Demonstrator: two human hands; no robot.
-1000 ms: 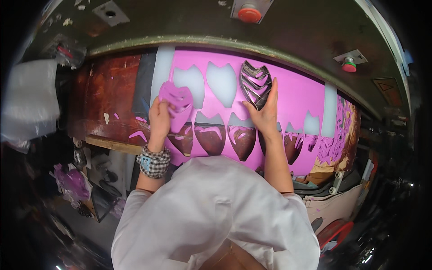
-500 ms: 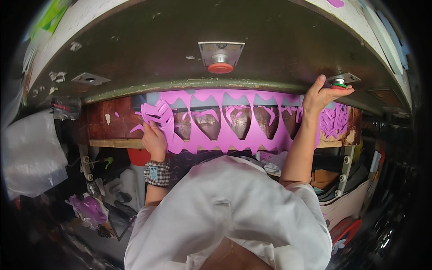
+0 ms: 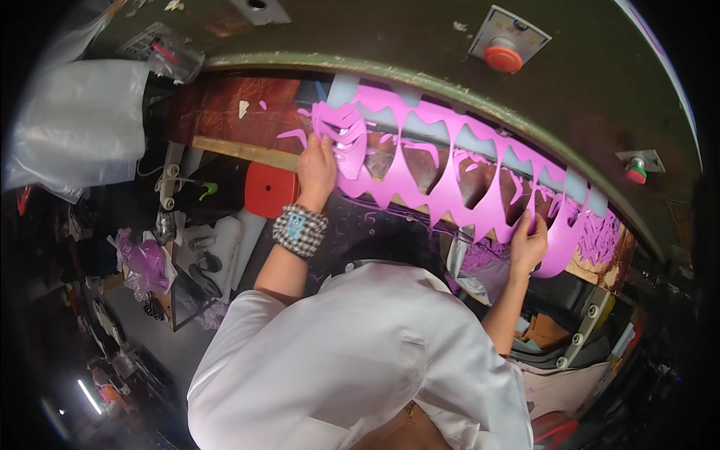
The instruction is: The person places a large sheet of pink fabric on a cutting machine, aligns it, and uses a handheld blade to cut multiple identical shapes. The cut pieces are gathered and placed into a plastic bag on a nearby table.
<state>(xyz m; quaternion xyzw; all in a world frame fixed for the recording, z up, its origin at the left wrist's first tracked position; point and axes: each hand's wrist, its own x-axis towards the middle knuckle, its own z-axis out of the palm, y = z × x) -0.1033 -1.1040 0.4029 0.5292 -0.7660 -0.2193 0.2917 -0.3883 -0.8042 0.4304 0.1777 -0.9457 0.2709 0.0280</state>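
When going from the left, first a big clear bag [image 3: 75, 127], hanging beside the dark green machine [image 3: 375, 37]. Next a red stool [image 3: 270, 187] down low, just below the brown counter [image 3: 217, 112]. Then the left hand [image 3: 316, 169], with a checked band [image 3: 300, 227] on the wrist, closed tight around a small pile of pink cut shapes [image 3: 341, 139], held up right at the left end of the pink sheet [image 3: 442, 187].

Across the middle, the pink sheet itself, lying along the counter under the machine's edge, full of pointed holes like a row of teeth. Up above, a red button [image 3: 502, 58] on the machine.

Further right, the right hand [image 3: 529, 244], fingers pinched on the lower right edge of the sheet. Past it, a heap of pink scraps [image 3: 600, 236] at the end of the counter, and a small red and green button [image 3: 636, 171] higher up.

Looks like the step of gathering the cut shapes and taking hold of the leftover sheet. Next move probably calls for a good hold at both ends, a slow and even pull, and care with the thin, easy-to-tear strips between the holes.
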